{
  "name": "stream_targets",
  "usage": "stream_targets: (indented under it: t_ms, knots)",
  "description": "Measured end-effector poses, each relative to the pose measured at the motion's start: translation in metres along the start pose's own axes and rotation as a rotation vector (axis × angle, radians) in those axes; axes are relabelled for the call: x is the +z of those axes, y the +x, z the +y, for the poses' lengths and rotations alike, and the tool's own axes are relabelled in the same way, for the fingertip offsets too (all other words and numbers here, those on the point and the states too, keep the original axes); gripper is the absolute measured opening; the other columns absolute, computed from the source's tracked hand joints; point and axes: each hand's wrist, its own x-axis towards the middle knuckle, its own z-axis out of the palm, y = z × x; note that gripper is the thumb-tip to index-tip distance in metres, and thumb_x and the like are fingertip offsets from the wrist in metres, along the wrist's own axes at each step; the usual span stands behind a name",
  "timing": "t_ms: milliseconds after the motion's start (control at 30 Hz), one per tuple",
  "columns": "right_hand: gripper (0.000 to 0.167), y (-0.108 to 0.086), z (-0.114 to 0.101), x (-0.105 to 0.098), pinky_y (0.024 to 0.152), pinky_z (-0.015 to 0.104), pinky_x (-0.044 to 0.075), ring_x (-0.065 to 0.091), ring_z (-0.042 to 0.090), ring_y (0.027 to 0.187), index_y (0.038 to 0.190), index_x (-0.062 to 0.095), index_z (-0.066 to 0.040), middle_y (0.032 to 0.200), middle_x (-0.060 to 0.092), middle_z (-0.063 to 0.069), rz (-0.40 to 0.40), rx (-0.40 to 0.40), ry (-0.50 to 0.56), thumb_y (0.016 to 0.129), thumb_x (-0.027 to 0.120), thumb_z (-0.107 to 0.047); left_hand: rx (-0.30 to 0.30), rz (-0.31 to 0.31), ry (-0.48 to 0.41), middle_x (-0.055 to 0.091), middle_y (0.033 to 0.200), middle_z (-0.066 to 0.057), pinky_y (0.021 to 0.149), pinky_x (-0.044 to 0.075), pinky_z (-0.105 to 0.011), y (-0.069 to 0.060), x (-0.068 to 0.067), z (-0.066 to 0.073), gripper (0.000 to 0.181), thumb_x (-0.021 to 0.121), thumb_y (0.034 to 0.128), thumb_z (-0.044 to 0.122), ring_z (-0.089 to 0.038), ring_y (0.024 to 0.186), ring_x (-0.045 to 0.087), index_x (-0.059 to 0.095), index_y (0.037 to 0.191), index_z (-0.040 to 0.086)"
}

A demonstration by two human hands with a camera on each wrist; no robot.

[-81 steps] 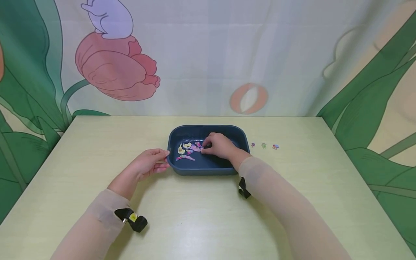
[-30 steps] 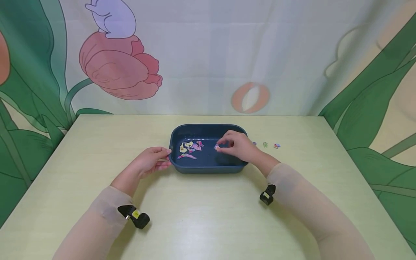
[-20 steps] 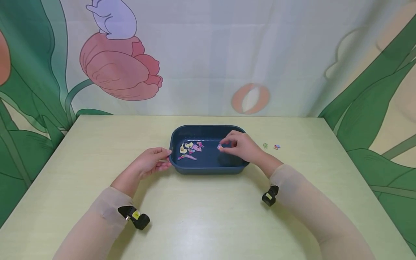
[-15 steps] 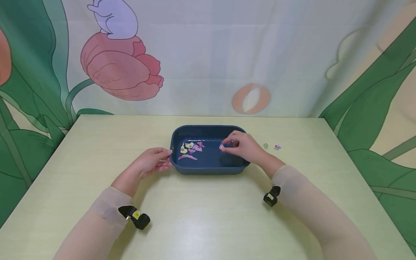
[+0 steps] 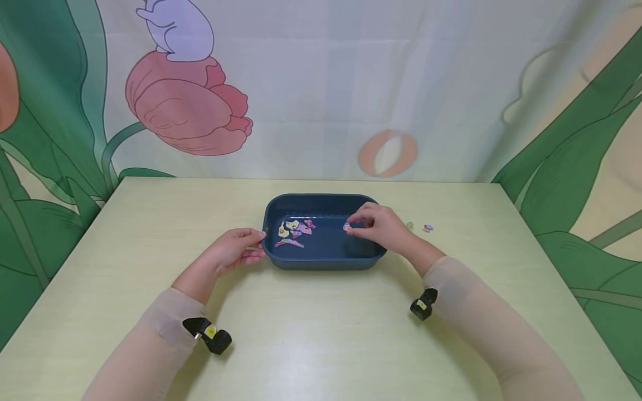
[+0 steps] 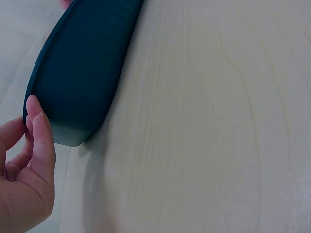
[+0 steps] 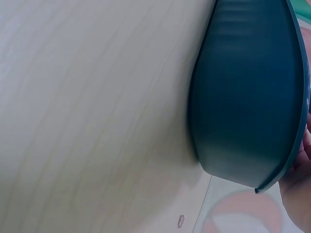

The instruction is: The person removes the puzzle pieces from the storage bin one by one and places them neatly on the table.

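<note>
A dark blue rectangular tray (image 5: 326, 263) sits on the table. In the head view my left hand (image 5: 233, 249) pinches its left rim between thumb and fingers; the left wrist view shows the same grip, fingers (image 6: 43, 145) against the outer wall. Over the tray's right half, my right hand (image 5: 378, 225) pinches a small pink and purple sticker (image 5: 346, 226) between thumb and index finger. Several yellow, pink and purple stickers (image 5: 293, 231) lie grouped in the tray's left half. The right wrist view has my right hand (image 7: 297, 194) partly behind the tray wall, its fingertips hidden.
On the table right of the tray lie a small green sticker (image 5: 410, 226), partly behind my right hand, and a red and blue one (image 5: 427, 228). A printed curtain (image 5: 301, 111) hangs along the table's back edge.
My right hand has taken a small sticker from near the group and carried it rightward inside the tray. It now hides a purple sticker's spot on the table. My left hand keeps its hold.
</note>
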Motion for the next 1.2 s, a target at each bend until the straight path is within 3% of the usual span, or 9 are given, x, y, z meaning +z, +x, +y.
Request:
stream_targets:
  t_ms: [100,333,700,1200]
  knots:
    - [0.019,-0.001,0.002,-0.001,0.056,0.027,0.042,0.046,0.016,0.065,0.096,0.072,-0.010,0.090,0.059,0.010,0.006,-0.004,0.004,0.083,0.072,-0.023,-0.004,0.004,0.000,0.057,0.086,-0.006,0.068,0.054,-0.021,0.000,-0.001,-0.001,0.036,0.049,0.0979,0.024,-0.014,0.074,0.064,0.048,0.119,-0.005]
    - [0.018,-0.004,0.004,-0.006,0.055,0.027,0.041,0.046,0.016,0.065,0.094,0.072,-0.010,0.086,0.057,0.000,0.028,-0.001,-0.008,0.082,0.073,-0.022,0.003,0.006,-0.002,0.058,0.086,-0.007,0.068,0.054,-0.021,0.001,-0.001,-0.001,0.033,0.050,0.0979,0.024,-0.015,0.075,0.064,0.049,0.116,-0.004]
    - [0.019,-0.012,0.012,-0.019,0.051,0.026,0.038,0.045,0.017,0.063,0.094,0.072,-0.008,0.081,0.054,0.000,0.052,0.028,-0.019,0.080,0.075,-0.020,0.010,0.005,-0.004,0.058,0.085,-0.007,0.069,0.054,-0.022,-0.001,-0.001,-0.001,0.033,0.050,0.0978,0.023,-0.017,0.077,0.065,0.050,0.116,-0.005]
    - [0.020,-0.025,0.025,-0.035,0.055,0.026,0.043,0.050,0.019,0.068,0.096,0.072,-0.009,0.088,0.059,0.002,0.060,0.098,-0.008,0.080,0.075,-0.021,0.003,0.003,0.004,0.059,0.085,-0.007,0.069,0.054,-0.022,0.001,-0.002,-0.001,0.038,0.050,0.0977,0.024,-0.017,0.077,0.065,0.048,0.120,-0.007]
